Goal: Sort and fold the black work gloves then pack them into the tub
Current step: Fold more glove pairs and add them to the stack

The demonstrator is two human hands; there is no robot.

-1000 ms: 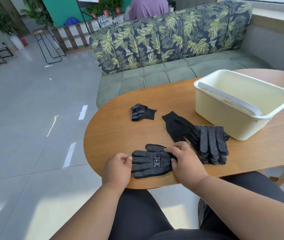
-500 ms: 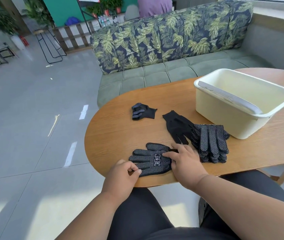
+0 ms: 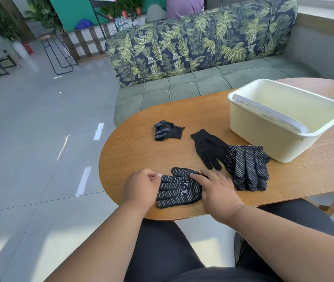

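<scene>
A black dotted glove [image 3: 179, 188] lies flat near the front edge of the wooden table [image 3: 141, 155], fingers pointing left. My left hand [image 3: 141, 187] pinches its fingertips with curled fingers. My right hand [image 3: 217, 189] rests on its cuff end, index finger stretched over the thumb part. To the right lies a stack of dotted gloves [image 3: 246, 166], with a plain black glove [image 3: 208, 148] beside it. A folded glove [image 3: 167, 130] sits further back. The cream tub [image 3: 263, 135] stands at the right with no gloves in it.
A grey handle bar [image 3: 269, 112] lies across the tub's near rim. Behind the table is a green sofa [image 3: 182, 90] with leaf-print cushions. Grey tiled floor spreads to the left, with stools and plants far back. My dark-trousered legs are below the table edge.
My left hand moved back up onto the glove's fingertips after slipping toward the table edge. My right hand stayed on the cuff end, its index finger now stretched forward.
</scene>
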